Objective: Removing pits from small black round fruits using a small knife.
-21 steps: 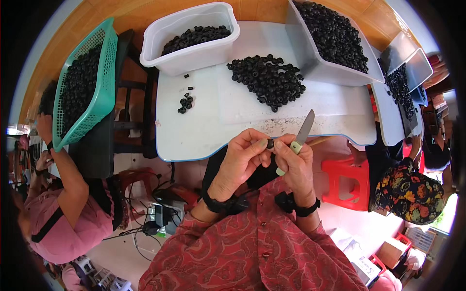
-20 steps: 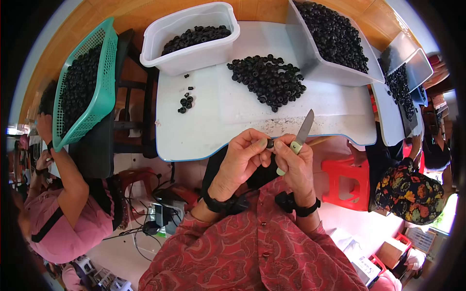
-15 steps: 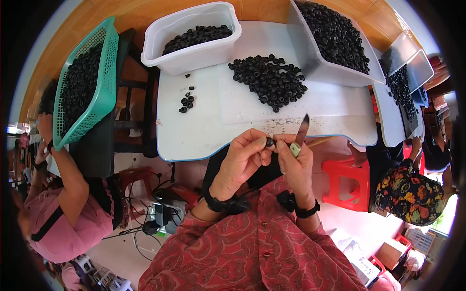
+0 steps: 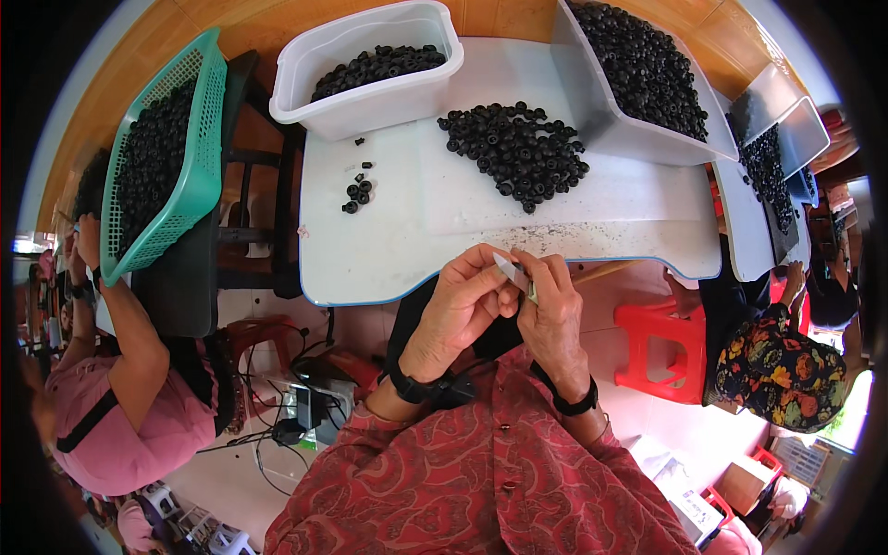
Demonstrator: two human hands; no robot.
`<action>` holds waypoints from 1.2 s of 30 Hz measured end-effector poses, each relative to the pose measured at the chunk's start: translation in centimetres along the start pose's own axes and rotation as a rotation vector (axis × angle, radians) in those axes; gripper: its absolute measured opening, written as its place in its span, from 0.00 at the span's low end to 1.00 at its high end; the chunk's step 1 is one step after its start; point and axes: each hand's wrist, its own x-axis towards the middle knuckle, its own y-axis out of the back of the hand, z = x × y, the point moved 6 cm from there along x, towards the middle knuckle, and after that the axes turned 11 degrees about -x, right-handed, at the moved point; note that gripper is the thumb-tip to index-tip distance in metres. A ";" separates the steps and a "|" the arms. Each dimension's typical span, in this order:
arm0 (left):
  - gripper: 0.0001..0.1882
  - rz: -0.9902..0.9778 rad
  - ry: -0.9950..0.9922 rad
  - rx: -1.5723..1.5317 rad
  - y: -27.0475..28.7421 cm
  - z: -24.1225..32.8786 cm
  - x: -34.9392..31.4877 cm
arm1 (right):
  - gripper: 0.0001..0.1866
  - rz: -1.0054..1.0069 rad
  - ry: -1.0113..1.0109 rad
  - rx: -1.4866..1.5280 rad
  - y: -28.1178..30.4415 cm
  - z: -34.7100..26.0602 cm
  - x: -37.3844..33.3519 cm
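Observation:
My left hand [image 4: 456, 301] is closed in a pinch at the table's front edge, around a small round black part that the fingers and blade now hide. My right hand [image 4: 553, 310] grips a small knife [image 4: 508, 268] with a pale green handle. Its blade lies against the left fingertips, tilted toward the upper left. Beyond both hands, a loose pile of small black ring-like parts [image 4: 518, 153] is spread on the white table [image 4: 370, 259]. Several similar pieces [image 4: 357, 192] lie apart on the left side.
A white tub [image 4: 370, 111] and a larger translucent bin [image 4: 638, 139], both holding black parts, stand at the back. A green basket [image 4: 199, 176] of parts is at left, beside a co-worker in pink [image 4: 139, 398]. Dark crumbs [image 4: 573, 237] dot the front edge. A red stool [image 4: 659, 347] stands right.
My right hand has turned the knife from pointing up and away to lying across my left fingertips. The black part, visible before between the fingers, is now covered.

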 end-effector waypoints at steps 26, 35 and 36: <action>0.06 0.122 -0.151 0.309 -0.4 0.6 -0.3 | 0.06 -0.031 -0.400 0.752 -0.6 1.6 -0.4; 0.07 0.313 -0.134 0.224 1.2 0.0 -0.2 | 0.04 0.079 -0.375 0.500 -1.5 1.8 -0.8; 0.07 0.325 -0.139 0.235 1.2 0.2 -0.2 | 0.04 0.048 -0.400 0.531 -1.7 1.5 -0.8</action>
